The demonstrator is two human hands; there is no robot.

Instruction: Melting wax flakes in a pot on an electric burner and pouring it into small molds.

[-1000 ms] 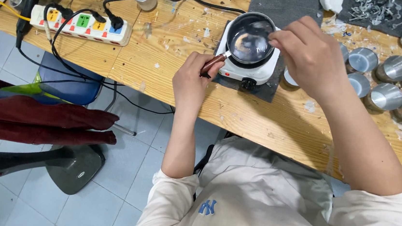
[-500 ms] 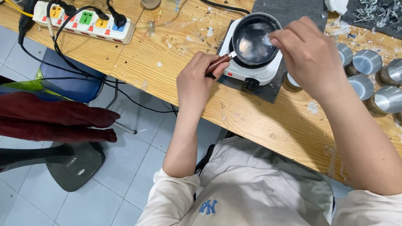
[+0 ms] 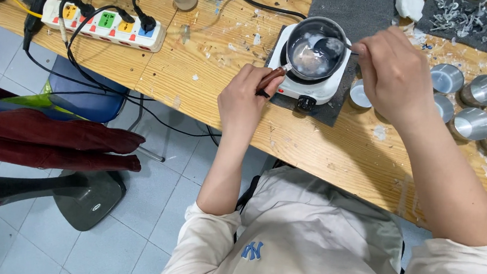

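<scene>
Head camera looks down on a small metal saucepan (image 3: pixel 314 48) sitting on a white electric hotplate (image 3: pixel 312 84) on the wooden workbench (image 3: pixel 213 75). His left hand (image 3: pixel 245 103) grips the pan's brown wooden handle (image 3: pixel 271 78). The right hand (image 3: pixel 393 73) pinches a metal spoon (image 3: pixel 329 44), its bowl inside the pan among pale lumps. Empty metal cups (image 3: pixel 472 123) stand just right; a power strip (image 3: pixel 102 25) lies well left.

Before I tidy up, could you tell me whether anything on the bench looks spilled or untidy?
Yes: pale dried drips and flecks spatter the wooden table around the small white hotplate, thickest left of it.
</scene>
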